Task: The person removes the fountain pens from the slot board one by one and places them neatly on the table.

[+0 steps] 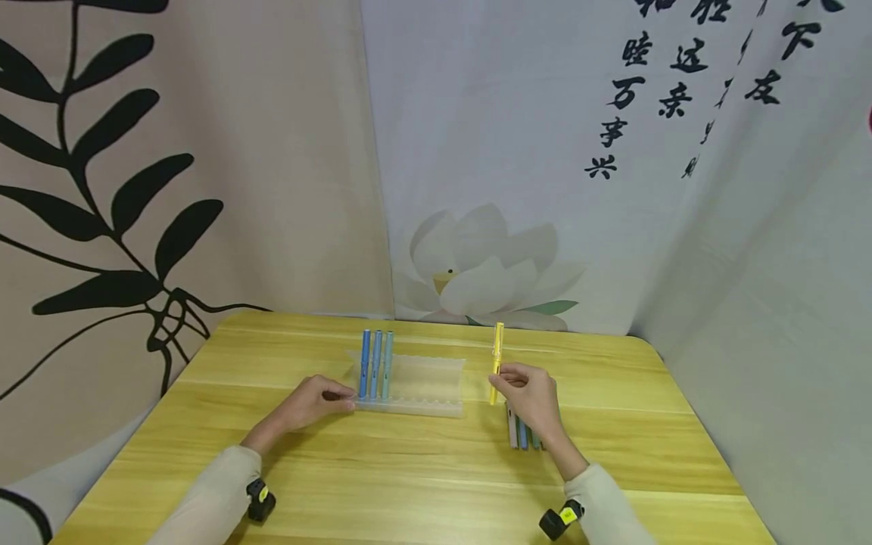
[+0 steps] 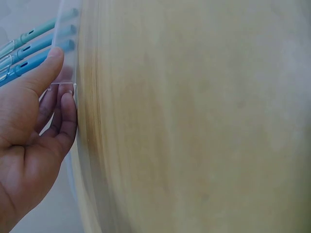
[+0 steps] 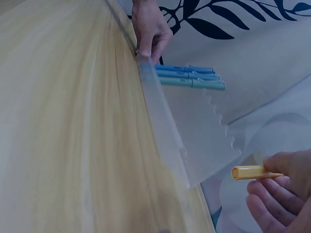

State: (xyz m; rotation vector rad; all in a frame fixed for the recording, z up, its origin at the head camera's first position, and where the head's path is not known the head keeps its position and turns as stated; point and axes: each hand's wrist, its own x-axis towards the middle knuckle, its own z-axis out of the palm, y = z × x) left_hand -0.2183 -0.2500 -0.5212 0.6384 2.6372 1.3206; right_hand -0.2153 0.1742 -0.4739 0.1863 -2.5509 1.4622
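My left hand [image 1: 318, 403] pinches the left front corner of a clear plastic pen stand [image 1: 429, 409], thumb on one side and curled fingers on the other. Three pens lean in its left end: a dark blue pen [image 1: 364, 365], a lighter blue pen [image 1: 375, 365] and a teal pen [image 1: 387, 366]. To the right of the stand, my right hand [image 1: 534, 395] holds a yellow pen [image 1: 498, 344] nearly upright between thumb and fingers, apart from the stand. In the right wrist view one end of the yellow pen [image 3: 248, 172] points toward the stand.
Several more pens [image 1: 523, 435] lie side by side on the wooden table [image 1: 409, 477], partly hidden under my right hand and wrist. Behind the table hangs a printed curtain [image 1: 306, 189] with leaves, a flower and writing. Notches run along the stand's back edge [image 3: 221, 118].
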